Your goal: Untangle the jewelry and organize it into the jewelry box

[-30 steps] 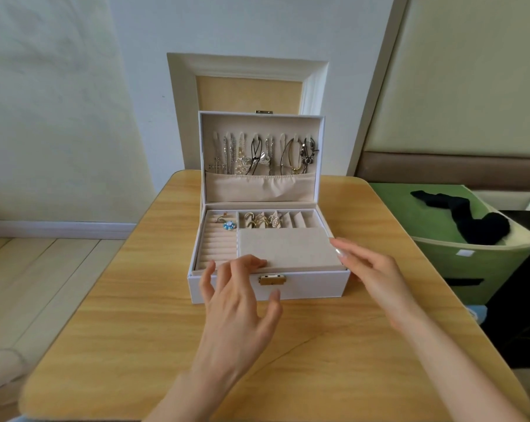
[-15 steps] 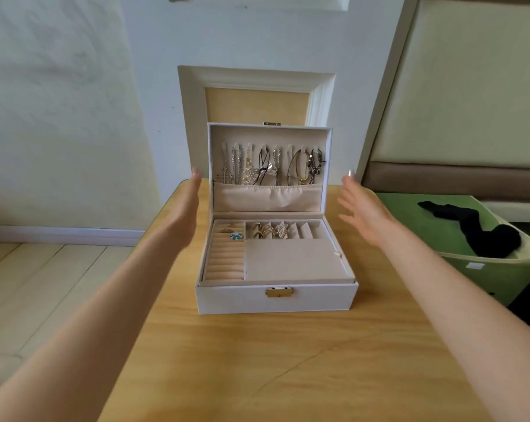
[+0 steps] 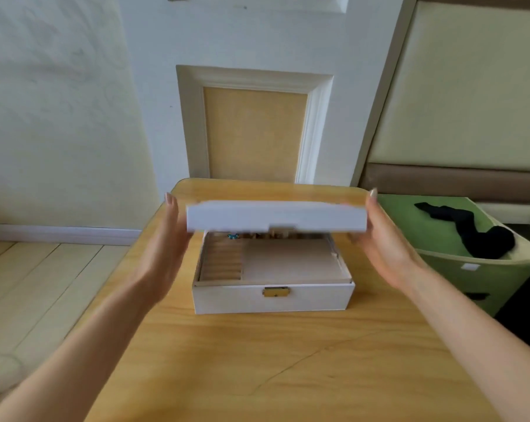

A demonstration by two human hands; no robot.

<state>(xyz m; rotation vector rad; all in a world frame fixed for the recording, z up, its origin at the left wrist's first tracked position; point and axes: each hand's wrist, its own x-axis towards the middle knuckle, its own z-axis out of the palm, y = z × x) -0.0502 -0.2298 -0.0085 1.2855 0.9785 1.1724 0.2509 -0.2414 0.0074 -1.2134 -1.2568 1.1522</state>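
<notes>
A white jewelry box [image 3: 273,300] with a gold clasp stands on the wooden table [image 3: 257,376]. Its lid [image 3: 276,216] is tilted far forward, almost level, and hangs over the back of the beige tray. My left hand [image 3: 163,248] lies flat against the lid's left end, fingers straight. My right hand [image 3: 382,242] presses the lid's right end the same way. Under the lid's edge a small blue piece [image 3: 232,236] and some gold pieces show. The jewelry hung inside the lid is hidden.
A green basket [image 3: 470,263] holding a dark cloth [image 3: 470,229] stands right of the table. A white wall with a framed yellow panel [image 3: 254,132] rises behind the table. Pale floorboards lie to the left.
Both hands went from the box's front to the upright lid's sides. The lid has since swung forward and down, covering the hung jewelry.
</notes>
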